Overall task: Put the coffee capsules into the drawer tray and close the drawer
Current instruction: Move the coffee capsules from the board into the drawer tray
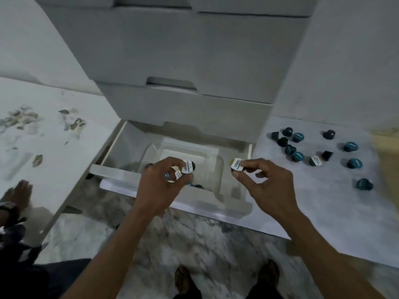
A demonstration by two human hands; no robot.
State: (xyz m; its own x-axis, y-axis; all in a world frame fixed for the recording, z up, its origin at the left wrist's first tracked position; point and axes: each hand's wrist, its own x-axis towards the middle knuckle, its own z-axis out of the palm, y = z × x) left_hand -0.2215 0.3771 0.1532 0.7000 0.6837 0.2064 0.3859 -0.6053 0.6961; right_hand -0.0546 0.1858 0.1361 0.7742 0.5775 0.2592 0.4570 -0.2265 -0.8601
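White cabinetry filled the background, its lowest drawer (pixel 121 169) pulled open over a marbled floor (pixel 194 244). Inside the drawer sat a clear tray (pixel 216 169), with at least one teal capsule (pixel 195 186) lying at its near edge, partly hidden by the left hand. The left hand (pixel 159 184) hovered above the tray, its grip curled round two or three coffee capsules (pixel 188 167), white labelled lids turned upward. The right hand (pixel 267 182) hung just beside the tray's right side, its grip pinching a single capsule (pixel 236 166) between thumb and forefinger, lid facing up. To the right, on the white bench (pixel 323 201), about a dozen loose capsules (pixel 352 163) in teal and black lay scattered, well apart from the drawer. Left of the drawer, another white bench surface (pixel 43 130) showed chipped, stained patches. A second person's hand (pixel 20 190) rested at its lower left edge.
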